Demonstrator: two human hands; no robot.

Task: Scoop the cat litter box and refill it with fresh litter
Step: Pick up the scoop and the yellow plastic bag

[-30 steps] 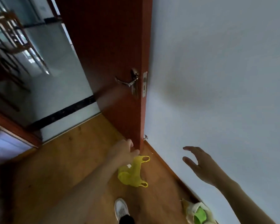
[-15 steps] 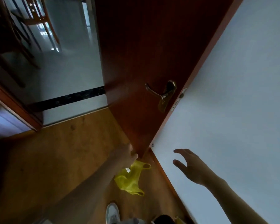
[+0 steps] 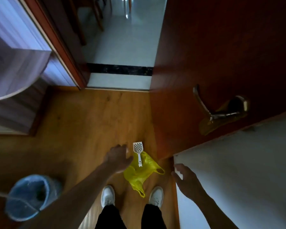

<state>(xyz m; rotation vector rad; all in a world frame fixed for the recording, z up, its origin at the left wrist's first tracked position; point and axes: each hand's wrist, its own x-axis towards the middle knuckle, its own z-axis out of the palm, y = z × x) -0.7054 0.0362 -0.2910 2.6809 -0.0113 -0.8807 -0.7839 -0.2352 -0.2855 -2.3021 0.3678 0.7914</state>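
Scoop [image 3: 138,151] lies partly on the yellow bag [image 3: 139,172]. Left hand [image 3: 118,158] hovers just beside the bag, seemingly spread and empty; right hand [image 3: 185,180] hangs open, farther off.

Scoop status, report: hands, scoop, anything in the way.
Left hand open, reaching beside scoop; right hand open, empty. Scoop flat on floor, handle over yellow bag. No obstruction; litter box not in view.
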